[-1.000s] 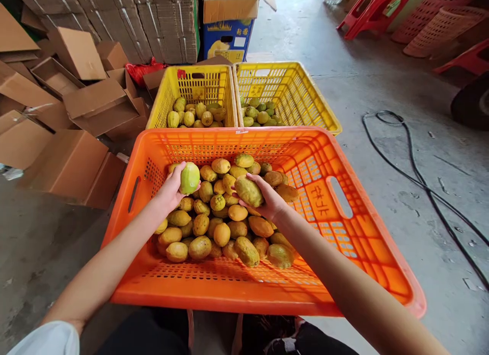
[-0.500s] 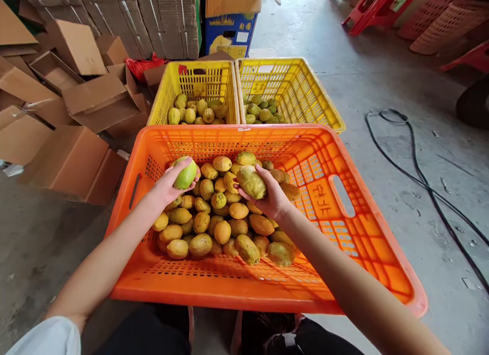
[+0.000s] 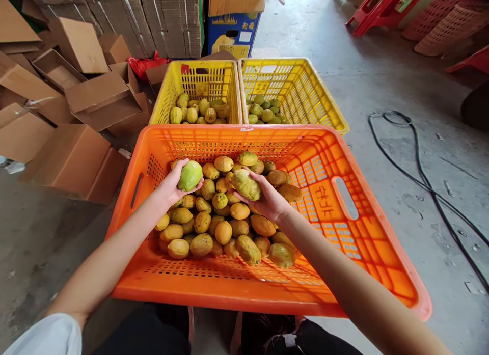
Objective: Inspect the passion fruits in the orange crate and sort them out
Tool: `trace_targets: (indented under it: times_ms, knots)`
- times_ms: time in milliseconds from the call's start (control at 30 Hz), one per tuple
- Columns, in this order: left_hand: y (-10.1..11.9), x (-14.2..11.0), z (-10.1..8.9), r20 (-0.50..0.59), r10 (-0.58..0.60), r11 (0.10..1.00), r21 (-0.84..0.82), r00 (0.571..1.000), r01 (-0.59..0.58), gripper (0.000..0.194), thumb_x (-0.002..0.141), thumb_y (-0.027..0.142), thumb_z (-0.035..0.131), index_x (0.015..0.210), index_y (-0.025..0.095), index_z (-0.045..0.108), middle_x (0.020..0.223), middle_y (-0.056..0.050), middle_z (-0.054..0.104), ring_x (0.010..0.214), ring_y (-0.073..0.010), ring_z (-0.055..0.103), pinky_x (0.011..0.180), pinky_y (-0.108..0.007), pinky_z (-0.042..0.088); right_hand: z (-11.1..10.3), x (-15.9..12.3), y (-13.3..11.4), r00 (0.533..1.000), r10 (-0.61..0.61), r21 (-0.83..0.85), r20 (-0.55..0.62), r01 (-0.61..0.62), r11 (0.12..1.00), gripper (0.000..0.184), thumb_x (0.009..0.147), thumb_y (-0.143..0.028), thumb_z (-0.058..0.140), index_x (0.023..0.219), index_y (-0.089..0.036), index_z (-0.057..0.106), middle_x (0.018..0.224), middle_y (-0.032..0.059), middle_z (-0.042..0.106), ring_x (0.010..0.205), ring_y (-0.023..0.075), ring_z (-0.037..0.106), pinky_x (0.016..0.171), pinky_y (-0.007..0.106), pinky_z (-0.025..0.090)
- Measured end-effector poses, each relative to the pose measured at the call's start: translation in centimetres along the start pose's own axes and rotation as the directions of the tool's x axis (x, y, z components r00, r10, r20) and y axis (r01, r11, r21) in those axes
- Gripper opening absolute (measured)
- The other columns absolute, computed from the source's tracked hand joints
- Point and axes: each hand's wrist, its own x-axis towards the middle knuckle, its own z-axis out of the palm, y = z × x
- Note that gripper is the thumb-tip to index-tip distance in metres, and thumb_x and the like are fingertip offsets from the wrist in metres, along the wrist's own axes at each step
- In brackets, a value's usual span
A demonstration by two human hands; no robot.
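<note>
My left hand [image 3: 171,187] has its fingers wrapped under a smooth, bright green oval fruit [image 3: 191,175]. In my right hand [image 3: 269,197] is a duller yellow-green oval fruit [image 3: 246,185] with a bumpy skin, gripped between thumb and fingers. Both hands are over a large orange plastic basket [image 3: 237,299]. Beneath them lies a heap of yellow to brownish oval fruit [image 3: 223,233], some smooth and some ridged. The two held fruits are apart, side by side at about the same height. Parts of the heap are hidden under my hands.
Behind the orange basket stand two yellow crates [image 3: 336,113], each with greenish fruit at the bottom. Loose cardboard boxes [image 3: 69,161] are piled at the left, and a blue carton [image 3: 233,34] stands at the back. A black hose [image 3: 424,179] runs along the floor at the right.
My left hand has moved slightly right and turned, showing more of the green fruit. The right hand's fruit has shifted a little left and tilted. The heap looks unchanged.
</note>
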Motion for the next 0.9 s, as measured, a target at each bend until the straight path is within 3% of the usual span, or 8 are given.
trace_targets:
  times_ms: [200, 333, 433, 567, 700, 733, 833, 900]
  knots:
    - [-0.6, 0.0, 0.0, -0.027, -0.135, 0.991, -0.015, 0.99, 0.135, 0.027, 0.106, 0.033, 0.051, 0.112, 0.013, 0.067, 0.08, -0.012, 0.075, 0.062, -0.0207, 0.072, 0.051, -0.027, 0.06, 0.5, -0.5, 0.3, 1.0, 0.015, 0.008, -0.016, -0.015, 1.0, 0.042, 0.078, -0.029, 0.07, 0.12, -0.031, 0.066, 0.103, 0.0026, 0.08, 0.1, 0.0276, 0.08, 0.084, 0.043, 0.069]
    - [-1.0, 0.2, -0.2, 0.009, -0.175, 0.98, -0.098, 0.985, 0.175, 0.027, 0.106, 0.035, 0.05, 0.109, 0.014, 0.067, 0.081, -0.012, 0.074, 0.063, -0.0193, 0.072, 0.051, -0.024, 0.058, 2.0, -1.6, -0.4, 0.993, -0.086, 0.003, 0.08, 0.086, 0.996, 0.04, 0.074, -0.03, 0.063, 0.114, -0.03, 0.066, 0.106, 0.0057, 0.079, 0.113, 0.0317, 0.075, 0.093, 0.049, 0.065]
    - [-1.1, 0.2, -0.2, 0.041, -0.214, 0.968, -0.123, 0.976, 0.218, 0.027, 0.105, 0.036, 0.051, 0.108, 0.015, 0.067, 0.079, -0.011, 0.072, 0.064, -0.0194, 0.071, 0.05, -0.024, 0.058, 4.3, -1.5, -2.3, 0.97, -0.194, 0.001, 0.149, 0.196, 0.981, 0.044, 0.071, -0.025, 0.056, 0.114, -0.031, 0.065, 0.106, 0.0046, 0.078, 0.115, 0.03, 0.074, 0.094, 0.051, 0.063]
    - [-1.2, 0.2, 0.1, 0.046, -0.249, 0.959, -0.125, 0.967, 0.253, 0.025, 0.105, 0.037, 0.052, 0.105, 0.016, 0.066, 0.078, -0.009, 0.071, 0.064, -0.0195, 0.07, 0.048, -0.024, 0.056, 8.9, 1.7, -6.4, 0.92, -0.366, -0.038, 0.141, 0.374, 0.927, 0.036, 0.085, -0.014, 0.045, 0.109, -0.03, 0.066, 0.1, -0.0006, 0.077, 0.106, 0.0202, 0.076, 0.093, 0.047, 0.063]
    - [-1.3, 0.1, 0.2, 0.037, -0.308, 0.94, -0.141, 0.951, 0.31, 0.024, 0.106, 0.036, 0.051, 0.105, 0.017, 0.066, 0.084, -0.012, 0.074, 0.066, -0.022, 0.072, 0.045, -0.024, 0.054, 12.9, 7.2, -9.7, 0.879, -0.459, -0.098, 0.132, 0.472, 0.876, 0.016, 0.091, -0.012, 0.058, 0.094, -0.027, 0.063, 0.096, -0.0043, 0.078, 0.103, 0.0118, 0.074, 0.094, 0.031, 0.062]
    - [-1.3, 0.1, 0.2, 0.039, -0.318, 0.936, -0.147, 0.947, 0.32, 0.024, 0.106, 0.036, 0.052, 0.106, 0.016, 0.066, 0.086, -0.013, 0.074, 0.067, -0.0226, 0.073, 0.045, -0.024, 0.054, 13.3, 8.3, -10.1, 0.885, -0.446, -0.096, 0.129, 0.459, 0.883, 0.015, 0.096, -0.013, 0.054, 0.091, -0.024, 0.062, 0.093, -0.005, 0.078, 0.103, 0.0088, 0.074, 0.094, 0.027, 0.06]
    - [-1.2, 0.2, 0.1, 0.049, -0.323, 0.934, -0.144, 0.945, 0.327, 0.027, 0.107, 0.036, 0.049, 0.109, 0.015, 0.066, 0.092, -0.015, 0.076, 0.069, -0.0225, 0.074, 0.044, -0.023, 0.053, 12.6, 10.2, -10.2, 0.909, -0.41, -0.053, 0.074, 0.414, 0.909, 0.044, 0.101, -0.021, 0.024, 0.073, -0.019, 0.057, 0.087, 0.0003, 0.079, 0.104, 0.0073, 0.077, 0.087, 0.024, 0.056]
    - [-1.1, 0.3, 0.1, 0.055, -0.327, 0.934, -0.131, 0.943, 0.332, 0.03, 0.107, 0.037, 0.048, 0.111, 0.015, 0.067, 0.092, -0.015, 0.076, 0.068, -0.0212, 0.073, 0.044, -0.023, 0.053, 10.7, 10.7, -10.1, 0.864, -0.502, 0.019, 0.034, 0.502, 0.865, 0.044, 0.098, -0.026, 0.028, 0.066, -0.021, 0.057, 0.09, 0.0019, 0.082, 0.103, 0.0096, 0.078, 0.081, 0.023, 0.056]
